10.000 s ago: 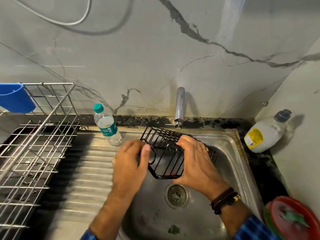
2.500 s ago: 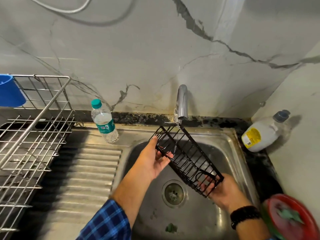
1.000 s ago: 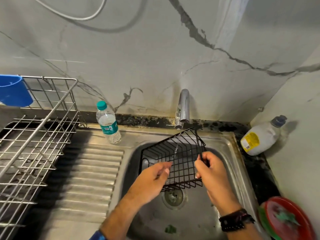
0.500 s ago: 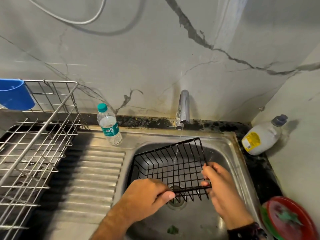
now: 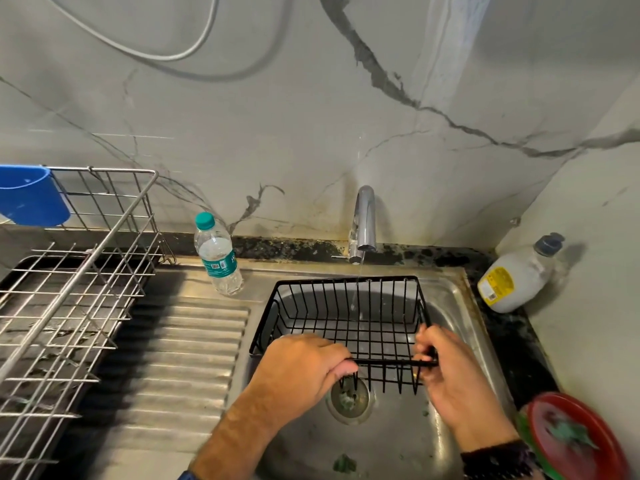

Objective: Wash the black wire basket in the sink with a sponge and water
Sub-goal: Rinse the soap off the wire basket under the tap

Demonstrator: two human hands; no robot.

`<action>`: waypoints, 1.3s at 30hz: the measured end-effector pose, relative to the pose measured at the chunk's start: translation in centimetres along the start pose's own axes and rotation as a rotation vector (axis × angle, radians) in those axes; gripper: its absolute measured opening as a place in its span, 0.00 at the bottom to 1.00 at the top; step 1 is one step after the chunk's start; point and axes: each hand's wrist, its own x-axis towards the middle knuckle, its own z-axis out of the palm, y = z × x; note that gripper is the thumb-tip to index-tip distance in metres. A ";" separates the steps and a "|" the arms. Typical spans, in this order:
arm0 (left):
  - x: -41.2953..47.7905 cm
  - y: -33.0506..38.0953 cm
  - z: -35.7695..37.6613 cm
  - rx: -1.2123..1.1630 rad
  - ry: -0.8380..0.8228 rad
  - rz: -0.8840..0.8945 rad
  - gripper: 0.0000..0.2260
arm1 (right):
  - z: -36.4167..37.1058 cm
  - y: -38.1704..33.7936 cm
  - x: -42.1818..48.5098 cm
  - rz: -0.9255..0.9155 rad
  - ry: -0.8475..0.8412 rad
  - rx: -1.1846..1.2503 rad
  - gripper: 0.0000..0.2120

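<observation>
Your left hand (image 5: 304, 368) curls around the near edge of the basket (image 5: 349, 320). Your right hand (image 5: 450, 379) pinches the same edge at its right corner. Both hands hold the basket over the sink (image 5: 398, 441). Just past your hands, a thin stream of water (image 5: 356, 289) falls from the tap (image 5: 363, 220) through the wires. A bottle (image 5: 218, 258) stands beyond your left hand.

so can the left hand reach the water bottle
Probably yes: nothing stands between the left hand and the water bottle on the drainboard, but that hand grips the black wire basket.
</observation>
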 end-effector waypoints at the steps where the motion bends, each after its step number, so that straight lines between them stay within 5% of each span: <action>1: 0.0 0.0 0.0 0.005 0.003 -0.004 0.18 | 0.1 -0.2 0.1 -0.001 -0.006 -0.003 0.06; 9: -1.5 -0.3 -0.4 -0.067 -0.060 -0.041 0.17 | 1.2 0.2 -0.8 -0.110 -0.054 -0.090 0.05; 19: -3.5 -0.7 1.6 -0.120 -0.172 -0.209 0.15 | 1.3 1.9 0.0 -0.309 -0.152 -0.057 0.22; 28: -6.4 -3.7 1.4 -0.070 -0.134 -0.399 0.14 | 0.6 3.0 1.9 -0.222 -0.200 0.155 0.15; 34: -7.2 -3.0 1.6 -0.252 0.140 -0.628 0.14 | 1.1 3.2 3.6 -0.266 -0.221 0.137 0.15; 39: -5.7 -4.5 1.2 -0.619 0.319 -1.014 0.20 | 2.6 1.5 5.2 -0.218 -0.238 0.264 0.15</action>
